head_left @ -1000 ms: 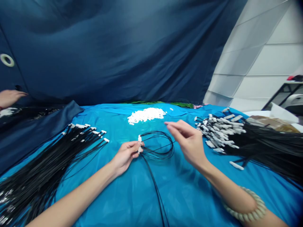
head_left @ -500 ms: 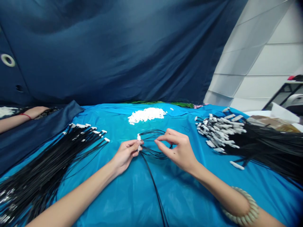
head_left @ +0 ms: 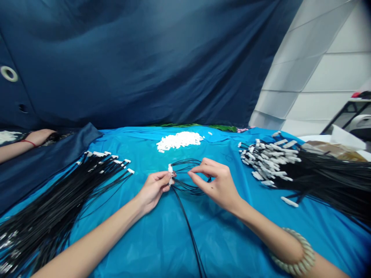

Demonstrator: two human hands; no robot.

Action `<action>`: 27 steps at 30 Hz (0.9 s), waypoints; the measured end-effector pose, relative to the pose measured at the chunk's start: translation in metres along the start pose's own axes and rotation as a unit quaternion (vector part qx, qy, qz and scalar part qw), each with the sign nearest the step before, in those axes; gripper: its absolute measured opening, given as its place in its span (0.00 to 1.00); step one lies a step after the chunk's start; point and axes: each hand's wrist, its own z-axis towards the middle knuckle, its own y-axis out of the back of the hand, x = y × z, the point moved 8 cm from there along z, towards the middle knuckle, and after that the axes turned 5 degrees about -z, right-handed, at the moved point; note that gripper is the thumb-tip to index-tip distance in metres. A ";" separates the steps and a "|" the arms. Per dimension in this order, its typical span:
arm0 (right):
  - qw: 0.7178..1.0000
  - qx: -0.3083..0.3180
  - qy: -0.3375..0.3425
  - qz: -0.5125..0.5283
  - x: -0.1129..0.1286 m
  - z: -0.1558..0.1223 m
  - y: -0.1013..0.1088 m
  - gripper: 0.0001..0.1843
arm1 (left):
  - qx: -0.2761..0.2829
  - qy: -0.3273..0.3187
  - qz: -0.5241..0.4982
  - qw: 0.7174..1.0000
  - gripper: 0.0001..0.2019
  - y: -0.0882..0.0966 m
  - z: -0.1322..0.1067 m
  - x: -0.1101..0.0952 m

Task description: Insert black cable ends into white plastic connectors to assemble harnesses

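My left hand (head_left: 153, 188) pinches the white connector end (head_left: 170, 170) of a black cable (head_left: 188, 224) that runs toward me over the blue sheet. The cable's far part is coiled into loops (head_left: 185, 175) between my hands. My right hand (head_left: 216, 181) is closed in a pinch on those loops, thumb and forefinger together, a few centimetres right of the connector. A beaded bracelet (head_left: 295, 258) sits on my right wrist.
A bundle of black cables with white ends (head_left: 58, 197) lies at the left, a larger heap (head_left: 295, 170) at the right. A pile of small white connectors (head_left: 179, 140) sits behind my hands. Another person's hand (head_left: 39, 136) rests at the far left on dark cloth.
My right hand came down and left from the air onto the coiled loops and pinched them. The other person's hand at the far left shifted. My left hand stayed put.
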 end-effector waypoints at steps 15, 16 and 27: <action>0.999 0.013 -0.033 -0.028 -0.005 -0.001 -0.005 0.08 | 0.005 -0.022 0.018 1.000 0.10 0.001 0.001 -0.001; 0.999 0.019 -0.035 -0.031 -0.005 -0.002 -0.007 0.08 | 0.008 -0.025 0.024 0.999 0.09 0.001 0.001 -0.001; 0.995 0.057 -0.014 -0.083 -0.003 -0.009 -0.027 0.09 | 0.031 -0.031 0.069 0.997 0.11 -0.005 -0.002 0.001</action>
